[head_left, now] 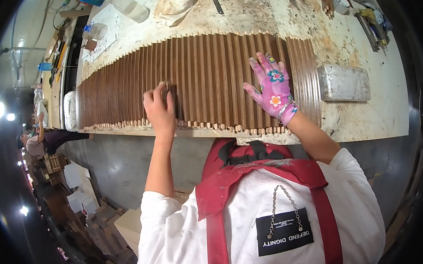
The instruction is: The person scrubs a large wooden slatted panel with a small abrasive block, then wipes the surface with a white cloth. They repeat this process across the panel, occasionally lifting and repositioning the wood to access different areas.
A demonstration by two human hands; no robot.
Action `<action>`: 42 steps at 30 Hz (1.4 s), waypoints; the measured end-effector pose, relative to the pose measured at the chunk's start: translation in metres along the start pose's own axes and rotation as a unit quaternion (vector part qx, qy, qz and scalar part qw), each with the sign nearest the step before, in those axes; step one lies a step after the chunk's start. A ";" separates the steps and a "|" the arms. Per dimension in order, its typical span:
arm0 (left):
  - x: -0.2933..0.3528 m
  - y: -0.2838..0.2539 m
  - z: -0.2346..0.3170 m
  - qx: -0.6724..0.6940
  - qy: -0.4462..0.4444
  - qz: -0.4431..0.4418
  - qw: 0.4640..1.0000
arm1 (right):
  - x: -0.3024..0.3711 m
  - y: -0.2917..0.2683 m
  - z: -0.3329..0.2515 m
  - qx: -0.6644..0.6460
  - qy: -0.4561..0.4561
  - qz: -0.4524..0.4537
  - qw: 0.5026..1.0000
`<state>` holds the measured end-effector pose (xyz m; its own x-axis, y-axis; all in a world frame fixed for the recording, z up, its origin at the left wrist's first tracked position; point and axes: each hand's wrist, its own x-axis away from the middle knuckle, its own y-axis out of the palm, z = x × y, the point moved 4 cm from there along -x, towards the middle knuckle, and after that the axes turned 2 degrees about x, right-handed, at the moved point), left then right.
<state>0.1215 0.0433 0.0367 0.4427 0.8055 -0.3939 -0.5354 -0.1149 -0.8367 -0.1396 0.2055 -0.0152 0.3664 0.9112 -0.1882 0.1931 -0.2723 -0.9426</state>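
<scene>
A black patch (267,244) with white lettering sits on the white shirt (179,243), lower right. The bare left hand (160,106) bends narrowly over brown strips (209,84), mid-frame; its hold cannot be told. The right hand (272,83), gloved in flowered pink, presses flat, fingers wide. The strips, too many to count, cover the surface (246,13) between two pale blocks (345,83).

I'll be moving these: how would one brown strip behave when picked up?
The brown strip looks straight, so it's probably stiff; its slimness suggests fairly light handling. Pale pegs jutting from the ends might catch on neighbours.
</scene>
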 end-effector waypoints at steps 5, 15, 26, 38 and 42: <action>-0.016 0.046 0.065 0.012 0.102 -0.096 0.990 | -0.001 0.001 -0.005 0.001 -0.006 -0.006 1.000; -0.079 0.061 0.041 0.057 0.070 -0.009 0.996 | -0.003 -0.014 -0.013 0.050 -0.041 0.013 0.998; -0.098 0.080 0.039 0.018 0.186 -0.098 0.978 | -0.004 -0.009 -0.056 0.002 -0.095 -0.125 0.987; -0.130 0.103 0.029 -0.007 0.099 -0.055 0.994 | -0.005 -0.010 -0.057 0.004 -0.095 -0.118 0.989; -0.154 0.060 -0.014 0.048 -0.037 0.024 0.998 | -0.005 -0.009 -0.056 0.006 -0.098 -0.118 0.988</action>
<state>0.0309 -0.0960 0.0416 0.3620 0.8416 -0.4009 -0.6226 -0.1018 -0.7759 -0.0920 0.1865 0.0092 0.1295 0.9915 -0.0123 0.2415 -0.0436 -0.9694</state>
